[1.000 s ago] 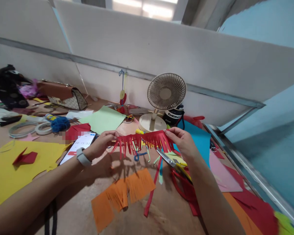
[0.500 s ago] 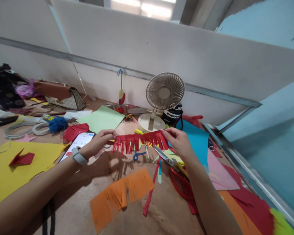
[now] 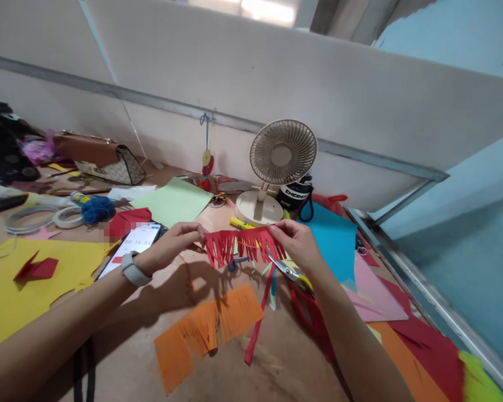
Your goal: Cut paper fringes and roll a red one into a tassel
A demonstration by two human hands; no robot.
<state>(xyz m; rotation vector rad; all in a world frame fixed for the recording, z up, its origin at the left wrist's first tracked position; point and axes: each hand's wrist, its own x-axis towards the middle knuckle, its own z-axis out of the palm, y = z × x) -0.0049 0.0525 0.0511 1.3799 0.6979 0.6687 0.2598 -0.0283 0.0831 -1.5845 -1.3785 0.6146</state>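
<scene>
A strip of red fringed paper (image 3: 243, 241) is stretched above the table, its cut strands hanging down. My left hand (image 3: 184, 243) pinches its left end, and my right hand (image 3: 295, 240) pinches the right end between thumb and fingers. Scissors (image 3: 287, 269) with metal blades lie under my right hand, their handles partly hidden by the wrist. Below the fringe, a piece of orange fringed paper (image 3: 243, 312) lies on the table beside a narrow red paper strip (image 3: 255, 340).
At the back stands a small fan (image 3: 283, 156). A phone (image 3: 136, 243), yellow paper (image 3: 20, 301), tape rolls (image 3: 67, 216) and blue yarn (image 3: 97, 210) lie left. Blue paper (image 3: 331, 240) and pink paper (image 3: 379, 290) are on the right. A handbag (image 3: 100, 156) sits at the back left.
The red fringe has shifted slightly and its ends are a little closer together, with the strands fanned out more. Both hands still hold it.
</scene>
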